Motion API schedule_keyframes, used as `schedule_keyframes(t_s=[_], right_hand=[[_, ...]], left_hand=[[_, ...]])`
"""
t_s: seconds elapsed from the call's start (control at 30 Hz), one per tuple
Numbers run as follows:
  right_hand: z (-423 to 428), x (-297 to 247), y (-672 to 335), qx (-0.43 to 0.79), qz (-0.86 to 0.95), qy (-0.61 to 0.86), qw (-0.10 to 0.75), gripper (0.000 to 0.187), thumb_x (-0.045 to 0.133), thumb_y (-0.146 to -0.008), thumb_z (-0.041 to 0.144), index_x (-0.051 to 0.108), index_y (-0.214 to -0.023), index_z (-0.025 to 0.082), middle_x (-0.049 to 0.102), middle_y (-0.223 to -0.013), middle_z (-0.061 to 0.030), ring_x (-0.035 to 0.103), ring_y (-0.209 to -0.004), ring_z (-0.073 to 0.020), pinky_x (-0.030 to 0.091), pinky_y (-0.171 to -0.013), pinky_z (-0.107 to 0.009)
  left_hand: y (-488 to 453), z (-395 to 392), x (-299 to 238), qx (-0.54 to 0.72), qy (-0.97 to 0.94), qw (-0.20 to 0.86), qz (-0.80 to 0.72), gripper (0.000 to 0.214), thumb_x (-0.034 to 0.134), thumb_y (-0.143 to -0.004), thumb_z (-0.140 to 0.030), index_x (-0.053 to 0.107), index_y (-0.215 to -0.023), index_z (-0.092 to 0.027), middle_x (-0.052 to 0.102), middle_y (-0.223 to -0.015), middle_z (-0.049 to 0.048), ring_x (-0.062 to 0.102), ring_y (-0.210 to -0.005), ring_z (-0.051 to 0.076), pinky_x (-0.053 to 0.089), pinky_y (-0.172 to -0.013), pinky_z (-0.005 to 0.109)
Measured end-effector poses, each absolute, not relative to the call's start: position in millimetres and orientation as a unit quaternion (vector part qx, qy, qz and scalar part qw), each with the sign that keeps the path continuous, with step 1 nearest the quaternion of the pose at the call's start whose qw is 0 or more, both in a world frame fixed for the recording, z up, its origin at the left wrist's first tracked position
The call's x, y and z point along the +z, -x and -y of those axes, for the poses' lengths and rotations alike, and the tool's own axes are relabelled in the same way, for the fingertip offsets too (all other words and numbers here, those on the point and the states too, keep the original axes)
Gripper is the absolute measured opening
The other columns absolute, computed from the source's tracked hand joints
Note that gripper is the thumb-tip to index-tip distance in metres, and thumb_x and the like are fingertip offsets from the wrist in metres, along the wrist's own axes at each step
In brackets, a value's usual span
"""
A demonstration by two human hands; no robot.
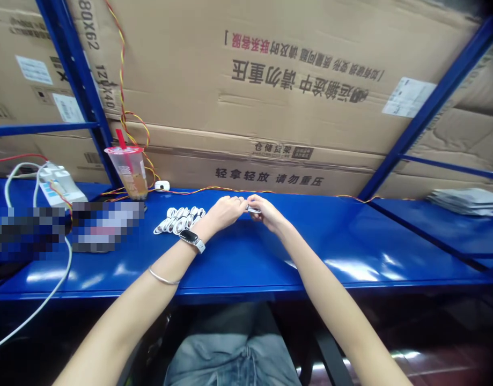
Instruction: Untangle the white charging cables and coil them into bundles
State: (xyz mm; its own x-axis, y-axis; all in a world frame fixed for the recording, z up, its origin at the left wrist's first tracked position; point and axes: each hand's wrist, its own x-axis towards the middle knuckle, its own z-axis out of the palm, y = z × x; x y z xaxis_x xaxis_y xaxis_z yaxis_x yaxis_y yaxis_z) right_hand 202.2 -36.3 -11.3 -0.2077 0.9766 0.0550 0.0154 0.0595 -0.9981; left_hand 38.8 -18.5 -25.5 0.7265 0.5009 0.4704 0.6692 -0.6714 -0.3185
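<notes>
My left hand (226,212) and my right hand (266,212) meet above the middle of a blue metal shelf (310,241). A small white and silver item (253,209) shows between them, pinched in the fingers of my right hand. My left fingertips reach towards it, but whether they grip it is hidden. Just left of my left hand lies a row of bundled white cables (179,220). A black smartwatch (189,237) sits on my left wrist, with a thin silver bangle (163,277) further up the arm.
A plastic cup with a red straw (127,171) and a white power strip (61,185) stand at the back left, beside pixelated patches. A red-and-yellow wire (214,188) runs along the back. Cardboard boxes (270,91) fill the blue rack behind. Grey flat packets (465,201) lie at the right.
</notes>
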Motion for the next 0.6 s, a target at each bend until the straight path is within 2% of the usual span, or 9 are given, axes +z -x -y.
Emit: schedule_keyframes(t_s=[0.13,0.23,0.43,0.6], right_hand=[[35.3,-12.3,-201.6,0.586,0.532,0.397,0.465,0.013,0.055,-0.067,0.024,0.045,-0.074,0.021,0.033,-0.046,0.0093,0.018,-0.037,-0.0052,0.010,-0.042,-0.022],[34.2,-12.1,-200.5,0.622,0.495,0.389,0.466,0.011,0.054,-0.068,0.022,0.046,-0.074,0.021,0.028,-0.043,0.0102,0.013,-0.035,-0.0053,0.007,-0.041,-0.023],[30.5,-13.1,-200.1,0.662,0.462,0.371,0.459,0.013,0.056,-0.072,0.024,0.043,-0.071,0.021,0.027,-0.041,0.0109,0.012,-0.033,-0.0046,0.009,-0.039,-0.023],[30.8,-13.2,-200.3,0.656,0.442,0.376,0.482,0.018,0.060,-0.075,0.025,0.043,-0.069,0.020,0.029,-0.041,0.0114,0.014,-0.033,-0.0036,0.012,-0.038,-0.021]], left_hand=[[-37.1,18.5,-25.3,-0.195,0.892,0.274,0.303,0.033,0.032,-0.098,-0.018,0.057,-0.118,-0.011,0.064,-0.093,0.0141,0.060,-0.091,0.024,0.040,-0.076,0.036],[-37.0,21.6,-23.2,-0.201,0.886,0.295,0.297,0.036,0.028,-0.097,-0.014,0.058,-0.118,-0.012,0.065,-0.092,0.0128,0.058,-0.092,0.023,0.037,-0.079,0.037],[-38.6,23.7,-21.4,-0.252,0.876,0.306,0.274,0.034,0.029,-0.097,-0.012,0.061,-0.108,-0.014,0.065,-0.082,0.0093,0.059,-0.086,0.021,0.035,-0.082,0.039],[-41.2,20.0,-24.7,-0.270,0.847,0.379,0.257,0.031,0.032,-0.096,-0.009,0.062,-0.104,-0.014,0.067,-0.079,0.0062,0.060,-0.081,0.019,0.037,-0.081,0.038]])
